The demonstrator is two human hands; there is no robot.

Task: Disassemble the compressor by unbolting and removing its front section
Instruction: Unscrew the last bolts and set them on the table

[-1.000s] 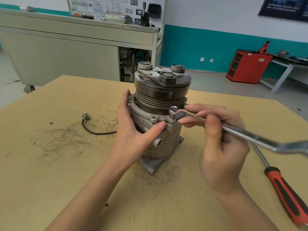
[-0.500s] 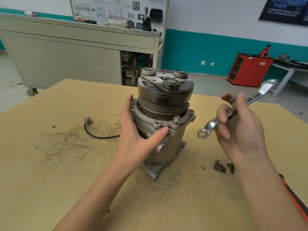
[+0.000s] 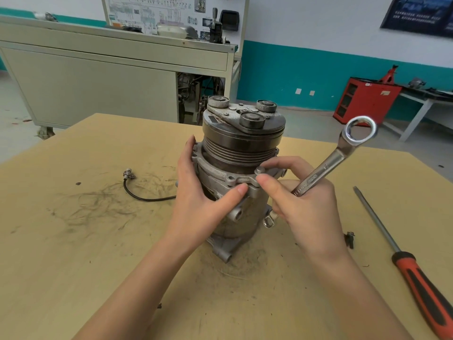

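Note:
The compressor [image 3: 241,153] stands upright in the middle of the wooden table [image 3: 73,253], pulley end up. My left hand [image 3: 203,204] wraps around its left side at the flange, thumb pressed on the front. My right hand [image 3: 304,207] holds a ring wrench [image 3: 340,153] in its palm, with the large ring end sticking up to the right. Its thumb and forefinger pinch a bolt head [image 3: 259,171] on the flange's front lug.
A red-handled screwdriver [image 3: 414,271] lies on the table at the right. Loose bolts [image 3: 349,239] sit just right of my right wrist. A black cable with a connector [image 3: 137,190] trails left from the compressor. A grey cabinet [image 3: 98,77] stands behind the table.
My right hand lifted the wrench off the bolt, swung it away, then came back with the wrench in its palm. Its fingers now pinch the bolt head. My left hand stayed on the compressor.

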